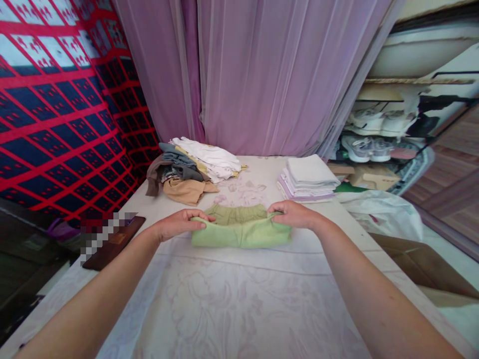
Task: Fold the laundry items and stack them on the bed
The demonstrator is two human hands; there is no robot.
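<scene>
A light green garment (241,230) lies partly folded in the middle of the table (239,304), which is covered with a pale flowered cloth. My left hand (179,223) grips the garment's left end, fingers closed over the folded edge. My right hand (292,214) pinches its right end the same way. Both forearms reach in from the near edge.
A loose heap of mixed clothes (190,169) sits at the back left. A neat stack of folded white and lilac cloths (309,178) stands at the back right. A dark flat object (114,242) lies at the left edge. A pink curtain (258,75) hangs behind; a shoe rack (377,144) stands to the right.
</scene>
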